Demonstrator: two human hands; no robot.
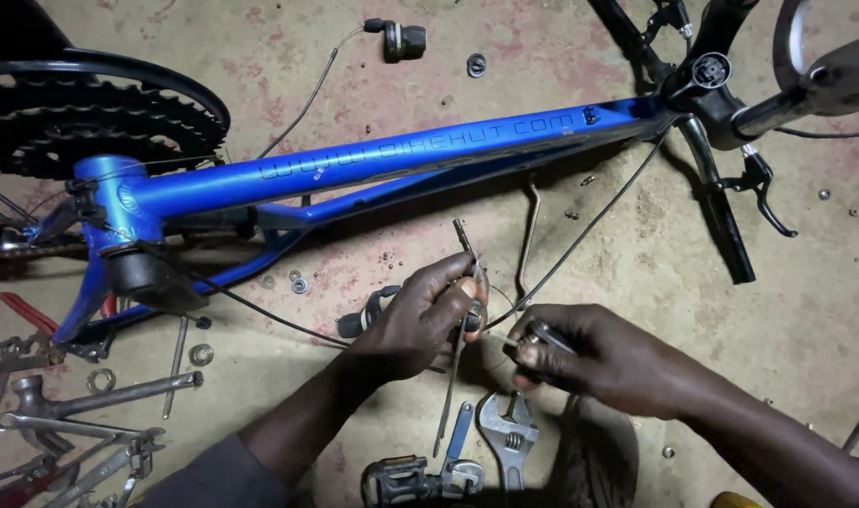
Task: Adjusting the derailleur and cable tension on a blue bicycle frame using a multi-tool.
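Shifter unit [378, 315], small and black, low in the middle of the view, on the floor side of the left hand [420, 320] and partly hidden by it. Left hand: fingers closed, pinching a thin metal tool [462, 282] that stands nearly upright, tip up near the frame, lower end trailing toward the floor. Right hand [589, 353]: just beside the left, fingers curled shut around a small dark metal part [540, 337]; kind of part not to be told. Hands close together, not quite touching, a thin cable [580, 230] running between them and up toward the handlebar end.

Bicycle frame [373, 160], blue, lying across the upper half of the view. Chainrings [81, 127], black, toothed, at upper left. Brake lever [759, 183] and dark handlebar at upper right. Second shifter piece [401, 39] with its cable, well apart at the top, on the concrete floor [806, 310].

Adjustable wrench [507, 435], just below the hands. Pedal [397, 480], at the bottom edge beside a blue-handled spanner [460, 442]. Loose spanners and bars [81, 414], heaped at lower left. Washers and nuts [298, 282], scattered under the frame.
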